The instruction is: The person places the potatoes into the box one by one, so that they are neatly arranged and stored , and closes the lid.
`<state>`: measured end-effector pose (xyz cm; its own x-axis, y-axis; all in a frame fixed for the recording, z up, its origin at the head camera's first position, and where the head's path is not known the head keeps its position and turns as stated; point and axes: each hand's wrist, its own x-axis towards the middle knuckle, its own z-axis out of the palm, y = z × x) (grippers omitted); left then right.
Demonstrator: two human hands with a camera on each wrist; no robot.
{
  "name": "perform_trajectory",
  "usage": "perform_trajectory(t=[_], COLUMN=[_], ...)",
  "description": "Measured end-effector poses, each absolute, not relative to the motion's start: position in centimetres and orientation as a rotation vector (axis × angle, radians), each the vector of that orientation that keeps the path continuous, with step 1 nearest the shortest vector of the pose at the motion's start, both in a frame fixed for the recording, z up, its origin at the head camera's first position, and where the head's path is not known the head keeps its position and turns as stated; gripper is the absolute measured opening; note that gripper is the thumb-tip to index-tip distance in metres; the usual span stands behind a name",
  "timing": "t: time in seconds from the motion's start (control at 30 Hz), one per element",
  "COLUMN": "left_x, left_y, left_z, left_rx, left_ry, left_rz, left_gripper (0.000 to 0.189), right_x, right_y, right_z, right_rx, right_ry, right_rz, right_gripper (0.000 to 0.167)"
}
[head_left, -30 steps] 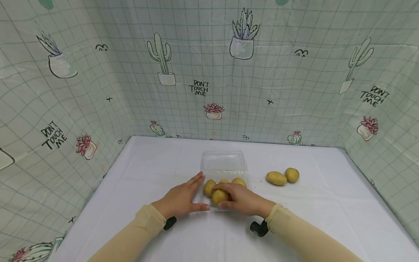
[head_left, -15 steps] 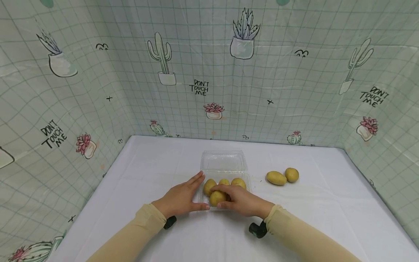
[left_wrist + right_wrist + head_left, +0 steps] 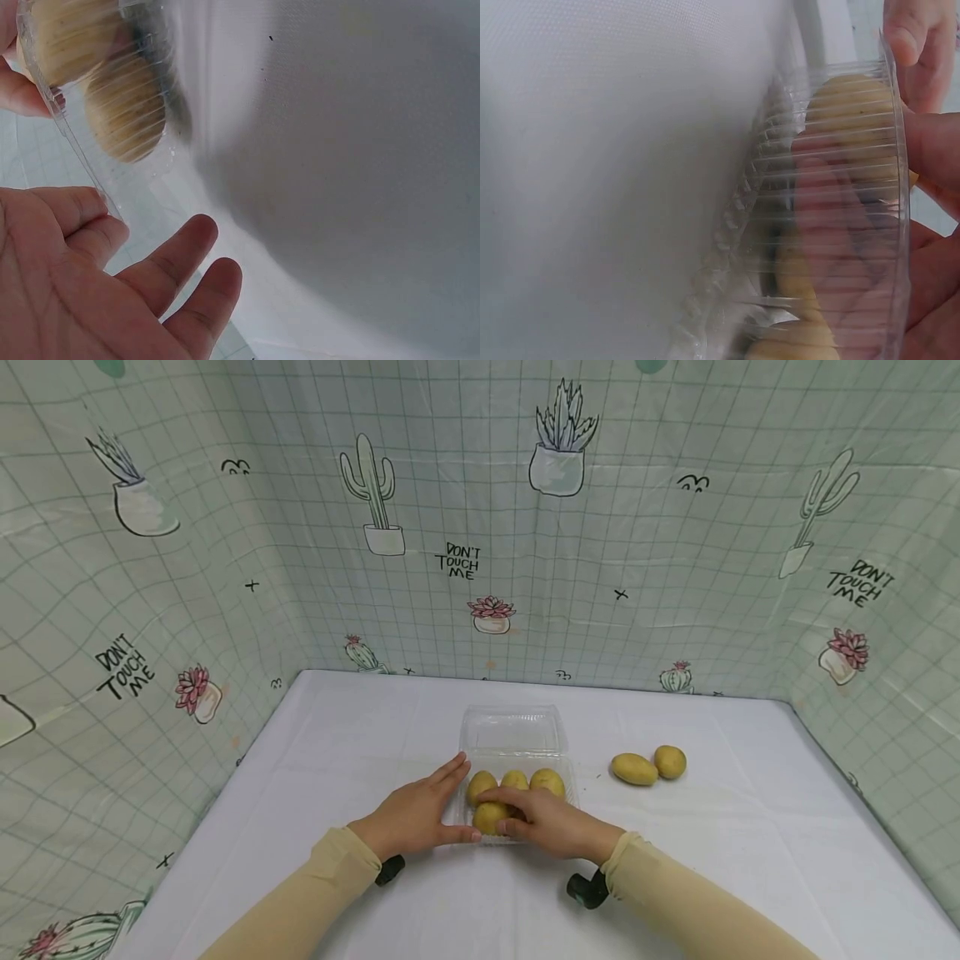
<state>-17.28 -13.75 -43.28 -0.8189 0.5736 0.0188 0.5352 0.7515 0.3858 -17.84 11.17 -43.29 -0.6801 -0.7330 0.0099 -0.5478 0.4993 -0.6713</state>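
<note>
A clear plastic clamshell box (image 3: pixel 513 727) lies with its lid folded back, holding several yellow potatoes (image 3: pixel 547 782). Inside its near left part, my right hand (image 3: pixel 551 821) grips one potato (image 3: pixel 490 818) between thumb and fingers. Through the ribbed wall in the right wrist view, the fingers of that hand (image 3: pixel 829 225) curl against the potato (image 3: pixel 853 120). My left hand (image 3: pixel 415 812) stays at the box's left side, fingers extended and thumb near the front left corner. In the left wrist view, fingertips of the left hand (image 3: pixel 75 277) touch the box rim.
Two more potatoes (image 3: pixel 634 769) lie side by side on the white tablecloth (image 3: pixel 735 827), right of the box. A grid-patterned curtain (image 3: pixel 420 485) with cactus drawings encloses the back and sides. Dark wrist-camera mounts (image 3: pixel 587 890) hang below the sleeves.
My right hand has shifted slightly left and toward the near side, carrying the gripped potato into the box's near left corner. The left hand has kept its place.
</note>
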Motion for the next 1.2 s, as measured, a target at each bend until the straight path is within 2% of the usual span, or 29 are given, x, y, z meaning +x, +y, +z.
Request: perform_trajectory(t=[1.2], left_x=[-17.33], left_y=[-13.71], left_z=[-43.21], left_rx=[0.889], left_ry=[2.842], left_rz=[0.573], left_gripper=[0.102], right_x=[-17.75], right_y=[10.88], right_z=[-42.66], right_rx=[-1.137], right_ry=[2.572], right_rz=[-0.813], right_gripper=[0.041])
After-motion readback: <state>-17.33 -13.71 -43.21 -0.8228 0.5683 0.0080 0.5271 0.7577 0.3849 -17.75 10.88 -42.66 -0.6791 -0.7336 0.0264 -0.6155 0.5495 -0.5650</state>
